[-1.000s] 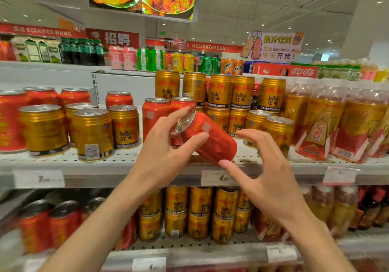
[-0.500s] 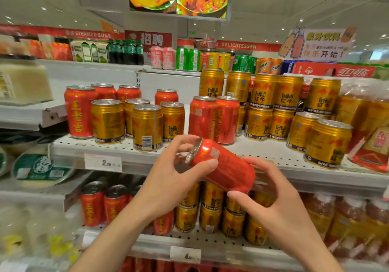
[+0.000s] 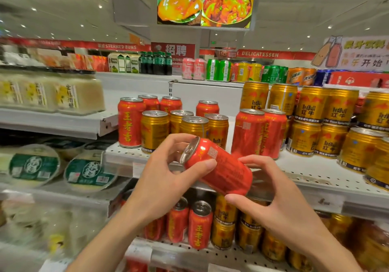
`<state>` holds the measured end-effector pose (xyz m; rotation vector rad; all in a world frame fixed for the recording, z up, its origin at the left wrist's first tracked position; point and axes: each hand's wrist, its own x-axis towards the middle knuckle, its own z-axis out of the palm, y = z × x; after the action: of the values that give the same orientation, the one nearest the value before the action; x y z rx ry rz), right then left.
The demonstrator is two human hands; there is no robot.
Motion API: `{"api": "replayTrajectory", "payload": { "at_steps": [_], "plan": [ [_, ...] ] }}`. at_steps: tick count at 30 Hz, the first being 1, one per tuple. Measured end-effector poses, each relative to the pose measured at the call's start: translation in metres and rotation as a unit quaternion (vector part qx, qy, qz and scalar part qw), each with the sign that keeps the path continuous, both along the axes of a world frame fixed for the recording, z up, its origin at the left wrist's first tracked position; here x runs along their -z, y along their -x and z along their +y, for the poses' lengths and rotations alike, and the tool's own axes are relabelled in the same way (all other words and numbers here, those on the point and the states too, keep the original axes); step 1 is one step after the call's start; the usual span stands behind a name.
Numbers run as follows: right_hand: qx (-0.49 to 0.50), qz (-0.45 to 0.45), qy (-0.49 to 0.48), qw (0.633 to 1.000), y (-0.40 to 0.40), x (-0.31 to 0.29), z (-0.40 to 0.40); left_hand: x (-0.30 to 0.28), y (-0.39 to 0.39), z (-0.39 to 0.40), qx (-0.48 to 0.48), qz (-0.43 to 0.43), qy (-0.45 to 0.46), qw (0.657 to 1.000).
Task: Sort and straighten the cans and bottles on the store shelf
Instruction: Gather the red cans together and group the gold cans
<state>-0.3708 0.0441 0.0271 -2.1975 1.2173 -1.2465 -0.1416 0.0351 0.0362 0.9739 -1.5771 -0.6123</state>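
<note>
A white perforated shelf (image 3: 311,169) carried the drinks at chest height. On its left part, tall red cans (image 3: 130,122) were stood upright in a back row, with shorter gold cans (image 3: 154,129) set just in front of them. Two more red cans (image 3: 260,133) were placed side by side, touching, near the middle. To the right, gold Red Bull cans (image 3: 309,122) were stacked two high, and single gold cans (image 3: 362,150) were set nearer the front edge. On the lower shelf (image 3: 221,255), red cans (image 3: 200,225) and stacked gold cans (image 3: 224,227) were stood upright. A separate shelf (image 3: 52,124) at the left was loaded with pale wrapped packs (image 3: 52,92).
</note>
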Motion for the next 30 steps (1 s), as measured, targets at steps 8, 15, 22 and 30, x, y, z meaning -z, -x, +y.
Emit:
{"api": "replayTrajectory", "payload": {
  "at_steps": [8,15,22,30],
  "plan": [
    [0.013,0.054,0.051,0.997,-0.088,-0.017,-0.021,-0.027,-0.090,-0.017,-0.013,-0.028,0.042,0.999],
    [0.072,0.133,0.221,0.963,-0.124,-0.044,-0.041,-0.060,-0.149,-0.026,-0.077,-0.134,0.059,0.986],
    [0.112,0.326,0.178,0.922,-0.162,-0.093,-0.086,-0.079,-0.167,-0.026,-0.147,-0.243,0.101,0.953],
    [0.045,0.344,0.016,0.938,-0.177,-0.113,-0.107,-0.079,-0.175,-0.029,-0.175,-0.290,0.103,0.935]
  ]
}}
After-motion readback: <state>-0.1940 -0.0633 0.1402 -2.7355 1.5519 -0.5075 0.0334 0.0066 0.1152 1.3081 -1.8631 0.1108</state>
